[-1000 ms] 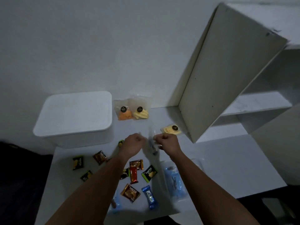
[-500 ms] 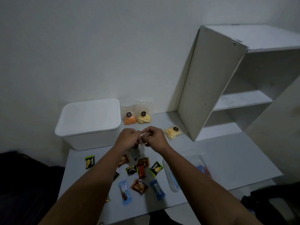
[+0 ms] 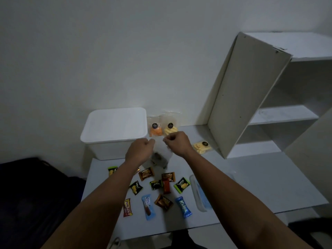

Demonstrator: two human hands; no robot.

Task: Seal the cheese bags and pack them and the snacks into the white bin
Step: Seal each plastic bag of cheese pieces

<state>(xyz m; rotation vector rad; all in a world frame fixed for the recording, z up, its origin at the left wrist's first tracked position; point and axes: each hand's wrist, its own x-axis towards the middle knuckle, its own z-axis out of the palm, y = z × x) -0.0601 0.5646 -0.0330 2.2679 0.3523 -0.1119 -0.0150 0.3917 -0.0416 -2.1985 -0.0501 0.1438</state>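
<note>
A clear plastic cheese bag (image 3: 160, 155) is pinched at its top corners by the left hand (image 3: 139, 150) and right hand (image 3: 177, 143), just in front of the lidded white plastic bin (image 3: 115, 131). If tension is uneven, the seal may be left partly open.

Snack-strewn table (image 3: 251, 180), white bin (image 3: 115, 130)

A plain white wall (image 3: 111, 51) fills the upper part of the view, dimly and unevenly lit. A pale bench (image 3: 251, 180) stands against it, and on the bench's right side sits a white open shelf unit (image 3: 251, 97) with a chipped top corner. To the left of the bench lies something dark (image 3: 36, 194), too dim to identify.
</note>
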